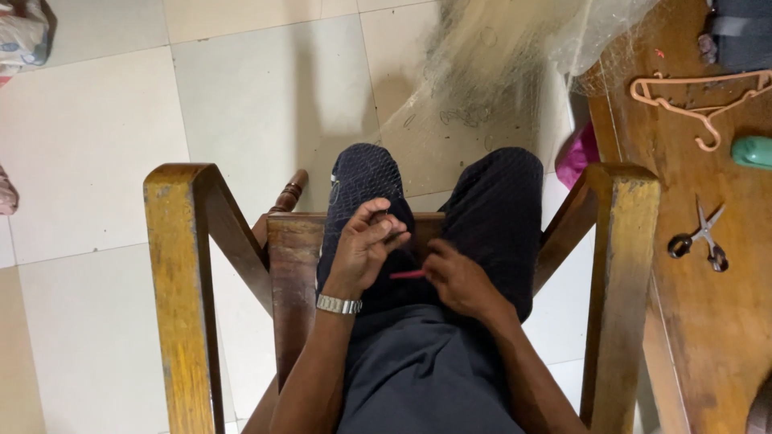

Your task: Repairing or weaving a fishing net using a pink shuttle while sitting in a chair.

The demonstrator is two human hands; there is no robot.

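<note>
Seated in wooden chair (185,265): left hand (363,245) fingers curled, pinching fine net strand; right hand (458,277) pinching pink netting needle (407,275); mending mid-stitch, next pass likely needs tension.
</note>
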